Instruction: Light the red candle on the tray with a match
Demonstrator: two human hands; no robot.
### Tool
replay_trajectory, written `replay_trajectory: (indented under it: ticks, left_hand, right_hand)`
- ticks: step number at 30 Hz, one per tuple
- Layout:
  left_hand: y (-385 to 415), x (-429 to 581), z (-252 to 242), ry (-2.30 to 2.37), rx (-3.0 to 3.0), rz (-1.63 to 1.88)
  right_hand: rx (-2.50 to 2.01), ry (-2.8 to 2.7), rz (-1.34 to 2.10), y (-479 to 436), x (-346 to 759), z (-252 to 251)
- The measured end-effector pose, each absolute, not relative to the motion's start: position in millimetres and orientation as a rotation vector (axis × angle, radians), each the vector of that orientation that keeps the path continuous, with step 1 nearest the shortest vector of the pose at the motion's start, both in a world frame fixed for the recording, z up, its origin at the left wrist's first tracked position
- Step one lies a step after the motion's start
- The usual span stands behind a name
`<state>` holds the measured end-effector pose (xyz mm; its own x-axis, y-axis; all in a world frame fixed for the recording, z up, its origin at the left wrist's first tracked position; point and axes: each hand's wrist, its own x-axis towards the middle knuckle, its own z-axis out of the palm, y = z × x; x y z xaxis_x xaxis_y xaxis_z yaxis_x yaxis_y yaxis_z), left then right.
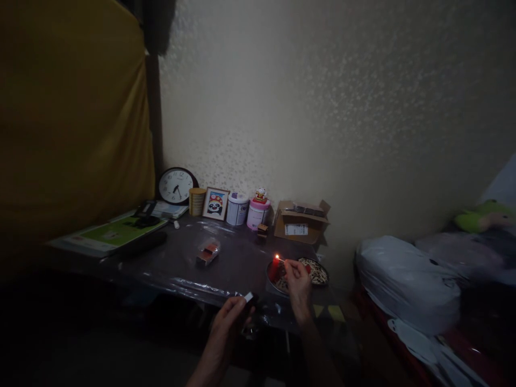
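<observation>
My right hand (299,285) pinches a thin match (281,260), its tip against the top of a red candle (274,269). A small bright flame (277,257) glows there; I cannot tell whether the wick itself burns. The candle stands upright in a round dish (278,287) of pale and dark grains, partly hidden by my hand. Lower and to the left, my left hand (229,317) is closed around a small matchbox (249,296), only its pale end showing past the fingers.
A second dish of seeds (316,271) sits right of the candle. An opened cardboard box (302,221), pink tin (258,214), white tin (237,208), picture frame (215,204) and clock (176,185) line the wall. A plastic-wrapped pack (208,252) lies on the dark table (173,263).
</observation>
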<state>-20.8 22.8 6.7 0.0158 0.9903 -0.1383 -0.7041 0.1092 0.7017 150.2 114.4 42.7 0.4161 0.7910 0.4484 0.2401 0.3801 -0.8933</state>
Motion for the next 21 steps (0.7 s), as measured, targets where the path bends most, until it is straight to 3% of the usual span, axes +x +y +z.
replay_trajectory:
  ticks: [14,21]
  left_hand:
    - [21,-22,8,0.75,0.546,1.394]
    - [22,-22,6,0.727,0.515,1.367]
  right_hand:
    - [-1.136,-1.093,0.503,105,144,52]
    - [-0.945,-1.053,0.737,67,170,103]
